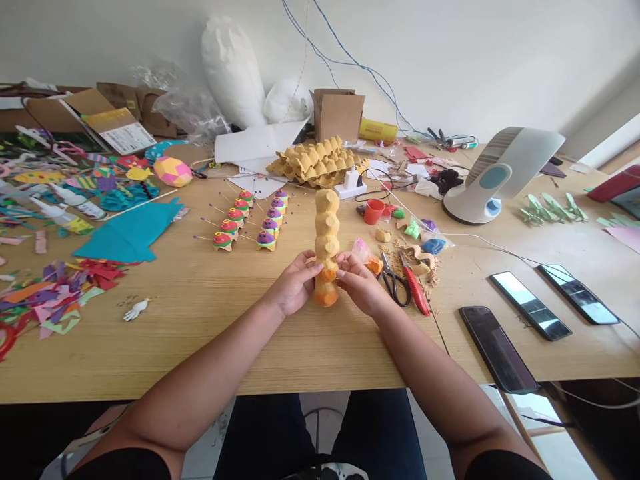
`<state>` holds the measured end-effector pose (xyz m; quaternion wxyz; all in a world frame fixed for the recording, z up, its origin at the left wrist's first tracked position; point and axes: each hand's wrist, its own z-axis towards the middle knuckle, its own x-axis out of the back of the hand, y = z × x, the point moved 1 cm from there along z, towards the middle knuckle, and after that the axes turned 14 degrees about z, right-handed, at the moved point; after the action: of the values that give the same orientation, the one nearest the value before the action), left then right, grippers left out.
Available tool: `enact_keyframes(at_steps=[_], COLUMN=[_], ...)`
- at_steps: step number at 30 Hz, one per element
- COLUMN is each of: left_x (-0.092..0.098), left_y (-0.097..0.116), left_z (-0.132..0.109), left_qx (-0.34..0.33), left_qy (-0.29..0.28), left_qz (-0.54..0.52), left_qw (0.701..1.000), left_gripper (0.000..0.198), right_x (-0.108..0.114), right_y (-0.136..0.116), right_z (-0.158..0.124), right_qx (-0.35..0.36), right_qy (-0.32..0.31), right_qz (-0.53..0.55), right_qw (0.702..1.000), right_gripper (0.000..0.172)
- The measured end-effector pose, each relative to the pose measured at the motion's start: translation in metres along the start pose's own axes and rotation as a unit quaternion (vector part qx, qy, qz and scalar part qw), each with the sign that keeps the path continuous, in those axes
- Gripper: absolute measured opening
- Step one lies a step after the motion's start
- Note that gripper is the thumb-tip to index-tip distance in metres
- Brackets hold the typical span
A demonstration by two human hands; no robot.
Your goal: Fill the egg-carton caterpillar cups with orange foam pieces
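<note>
Pinched From Both Sides

A person's left hand (297, 281) and right hand (361, 283) share an egg-carton strip (327, 223) over the bench (280, 347), each grip pinching one edge between thumb and fingers. The strip sits squarely between the two, neither hand nearer, its long axis running straight away from the body; how steeply it tilts is hard to tell. Both grips sit low, beside the orange-covered bumps at the near end, while the plain yellow bumps reach out beyond the fingertips. Just past the right hand lie an orange lump (374, 265), black-handled scissors (389, 273) and a red-handled tool (415, 287). Off to the left, a red-and-green strip (233, 217) and a purple strip (273, 220) stand side by side, bumps up.
</note>
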<state>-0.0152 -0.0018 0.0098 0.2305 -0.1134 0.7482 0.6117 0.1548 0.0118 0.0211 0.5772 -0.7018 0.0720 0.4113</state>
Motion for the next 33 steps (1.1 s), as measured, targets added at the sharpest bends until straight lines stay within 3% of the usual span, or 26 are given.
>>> enact_keyframes(at_steps=[16, 28, 33], left_x=[-0.0045, -0.0045, -0.0046], left_y=[-0.0033, -0.0003, -0.0014], left_z=[-0.0037, -0.0050, -0.0044], left_qx=[-0.001, -0.007, -0.023], left_qy=[-0.020, -0.018, -0.019], left_qz=[0.021, 0.027, 0.043], left_qw=[1.000, 0.999, 0.999], left_gripper=[0.052, 0.052, 0.059], right_x=[-0.0038, -0.0005, 0.0020], right_y=[0.0071, 0.0049, 0.0059], right_z=[0.0012, -0.0003, 0.0011], right_qx=[0.050, -0.016, -0.011], right_qy=[0.010, 0.033, 0.052], right_qz=[-0.028, 0.025, 0.036], right_qw=[0.998, 0.999, 0.998], right_gripper=[0.045, 0.042, 0.042])
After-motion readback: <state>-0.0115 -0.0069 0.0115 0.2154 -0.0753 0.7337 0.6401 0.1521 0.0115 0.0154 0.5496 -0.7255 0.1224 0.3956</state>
